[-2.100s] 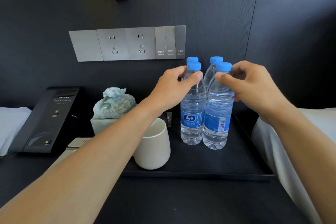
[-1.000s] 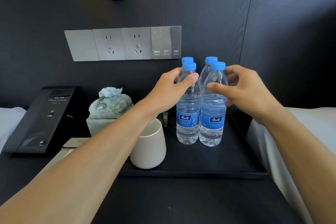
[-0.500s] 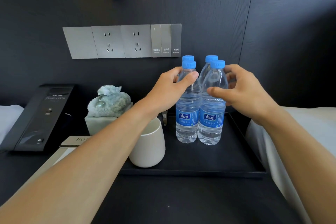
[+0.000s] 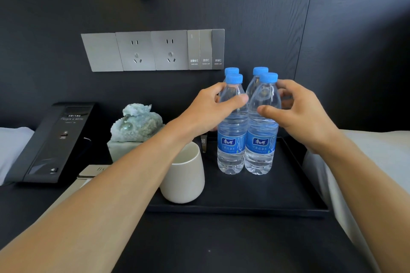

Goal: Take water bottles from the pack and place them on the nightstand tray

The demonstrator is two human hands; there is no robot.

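Two clear water bottles with blue caps and blue labels stand side by side on the black tray (image 4: 255,197). These are the front left bottle (image 4: 231,146) and the front right bottle (image 4: 261,146). Behind them stand two more bottles (image 4: 260,70), with only their caps and necks showing. My left hand (image 4: 208,111) wraps the shoulder of the front left bottle, thumb across its front. The shoulder of the front right bottle sits in my right hand (image 4: 304,115), thumb in front and fingers behind. Both labels face me.
A white cup (image 4: 184,179) stands at the tray's front left, under my left forearm. Left of the tray are a pale green carving (image 4: 137,124) and a black telephone (image 4: 51,144). A socket panel (image 4: 153,51) is on the dark wall. White bedding (image 4: 377,162) lies to the right.
Both hands have slid down from the necks to the shoulders of the front bottles. The two bottles have turned so their labels face forward.
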